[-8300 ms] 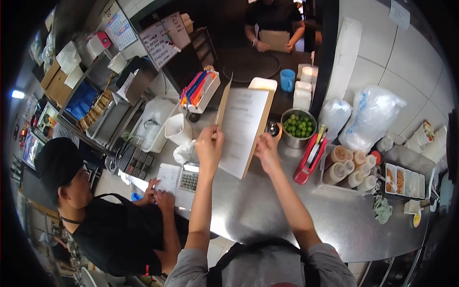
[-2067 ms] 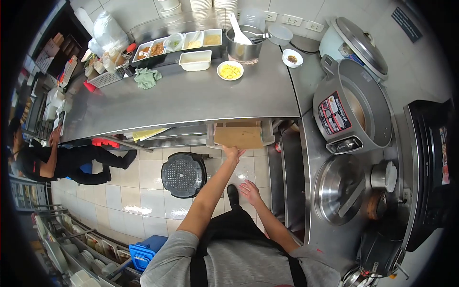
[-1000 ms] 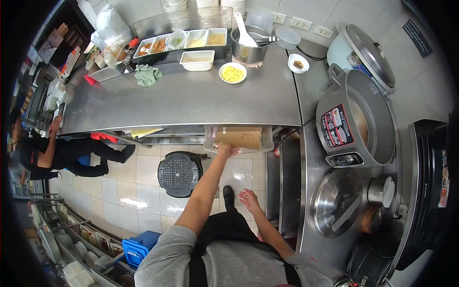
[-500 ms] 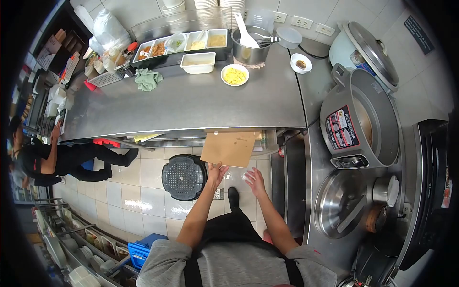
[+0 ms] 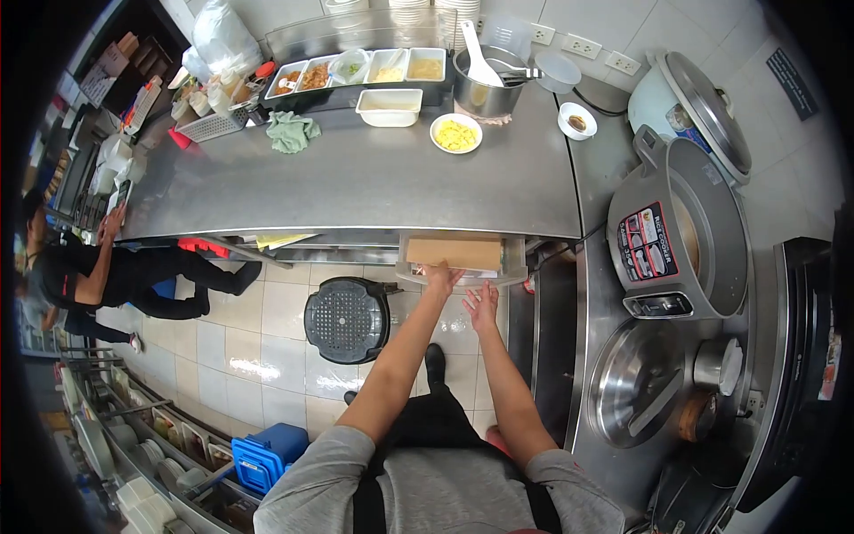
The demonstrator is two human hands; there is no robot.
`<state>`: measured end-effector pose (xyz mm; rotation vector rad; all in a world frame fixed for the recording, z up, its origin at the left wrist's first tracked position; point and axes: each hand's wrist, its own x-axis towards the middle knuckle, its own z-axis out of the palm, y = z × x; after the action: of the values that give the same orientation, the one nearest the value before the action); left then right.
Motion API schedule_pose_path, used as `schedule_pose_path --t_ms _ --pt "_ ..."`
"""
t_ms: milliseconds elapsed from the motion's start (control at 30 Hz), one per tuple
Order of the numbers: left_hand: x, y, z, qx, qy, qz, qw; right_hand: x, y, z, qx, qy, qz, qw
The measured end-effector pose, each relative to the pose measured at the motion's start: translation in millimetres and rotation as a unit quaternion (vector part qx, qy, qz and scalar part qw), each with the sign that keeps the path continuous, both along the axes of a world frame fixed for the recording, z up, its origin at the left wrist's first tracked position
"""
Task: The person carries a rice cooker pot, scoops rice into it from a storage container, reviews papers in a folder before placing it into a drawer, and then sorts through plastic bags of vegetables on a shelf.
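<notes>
Board (image 5: 455, 253) in open bin (image 5: 515, 263) under counter. Left hand (image 5: 441, 279) at its near edge, grip unclear; right hand (image 5: 481, 308) near, fingers parted. Cooker (image 5: 689, 240) label: "RICE COOKER".

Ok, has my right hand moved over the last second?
Yes, your right hand has moved forward, towards the open drawer; its fingertips are now close to the drawer's front edge.
</notes>
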<state>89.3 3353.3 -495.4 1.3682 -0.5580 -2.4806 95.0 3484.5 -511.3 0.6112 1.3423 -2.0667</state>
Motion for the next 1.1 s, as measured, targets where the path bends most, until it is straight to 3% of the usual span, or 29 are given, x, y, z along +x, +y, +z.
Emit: schedule_pose_path --t_ms 100,200,300,400,500,533,767,867,967,1000,1033,1067,1100 --pt "-3 -16 -73 0.033 0.053 -0.105 0.992 -2 2 1 -0.008 -0.034 -0.019 0.999" --pt "20 -41 -35 0.074 0.1 -0.19 0.974 9 8 3 -0.083 -0.119 -0.054 0.988" --pt "68 -48 46 0.015 -0.004 -0.228 0.974 27 11 9 -0.18 -0.141 -0.034 0.973" --pt "95 -44 58 0.015 0.067 -0.214 0.974 31 2 9 -0.241 -0.121 -0.057 0.961" --pt "67 -46 -13 0.028 0.11 -0.217 0.97 31 -5 11 -0.236 -0.128 -0.087 0.959" --pt "54 -44 -7 0.035 0.13 -0.224 0.965 29 -6 14 -0.234 -0.138 -0.094 0.958" --pt "-26 -26 -25 0.04 -0.082 -0.129 0.987 27 -6 12 -0.27 -0.14 -0.095 0.948" --pt "-16 -35 -52 0.03 0.039 -0.207 0.977 20 -1 17 -0.303 -0.147 -0.074 0.939" --pt "61 -56 57 -0.068 0.148 -0.191 0.968 14 -6 16 -0.296 -0.135 -0.083 0.942" --pt "95 -66 78 -0.091 0.137 -0.196 0.967 9 -5 -3 -0.342 -0.084 -0.032 0.935" --pt "133 -74 88 -0.113 0.122 -0.202 0.965 1 -6 -29 -0.392 -0.037 0.015 0.919" --pt "174 -82 88 -0.13 0.093 -0.19 0.969 -8 -12 -41 -0.341 -0.002 0.015 0.94" --pt "217 -85 86 -0.143 0.066 -0.179 0.971 -15 -24 -20 -0.379 -0.085 -0.039 0.92"
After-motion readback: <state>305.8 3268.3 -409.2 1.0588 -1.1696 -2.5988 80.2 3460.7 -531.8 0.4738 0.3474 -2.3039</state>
